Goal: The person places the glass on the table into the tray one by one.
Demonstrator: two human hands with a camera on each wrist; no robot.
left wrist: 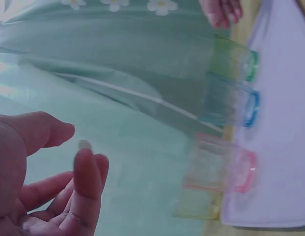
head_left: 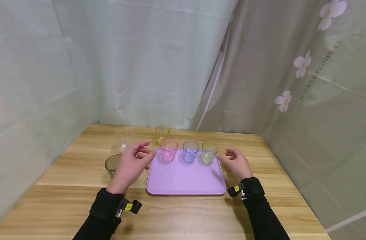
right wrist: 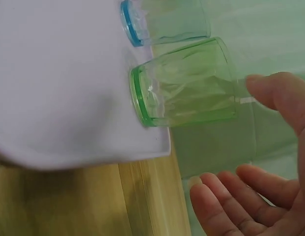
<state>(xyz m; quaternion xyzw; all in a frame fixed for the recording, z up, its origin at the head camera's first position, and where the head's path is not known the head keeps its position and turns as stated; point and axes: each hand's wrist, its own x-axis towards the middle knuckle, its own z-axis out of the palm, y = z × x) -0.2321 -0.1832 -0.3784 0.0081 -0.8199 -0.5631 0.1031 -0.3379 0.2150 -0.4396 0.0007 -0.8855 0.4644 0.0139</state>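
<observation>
On the purple tray (head_left: 186, 181), a pink glass (head_left: 168, 151), a blue glass (head_left: 190, 152) and a green glass (head_left: 208, 154) stand in a row along the far side. My left hand (head_left: 133, 163) hovers at the tray's left edge with nothing in its loosely bent fingers, left of the pink glass. My right hand (head_left: 237, 163) is just past the tray's right edge, its fingers apart and holding nothing. In the right wrist view its thumb (right wrist: 275, 93) is close to the rim of the green glass (right wrist: 186, 88).
Behind the tray stands a yellow glass (head_left: 162, 136). Left of my left hand are a clear glass (head_left: 123, 140) and a dark-tinted glass (head_left: 112, 163), partly covered by that hand. Pale curtains (head_left: 159, 66) hang around the wooden table (head_left: 177, 216).
</observation>
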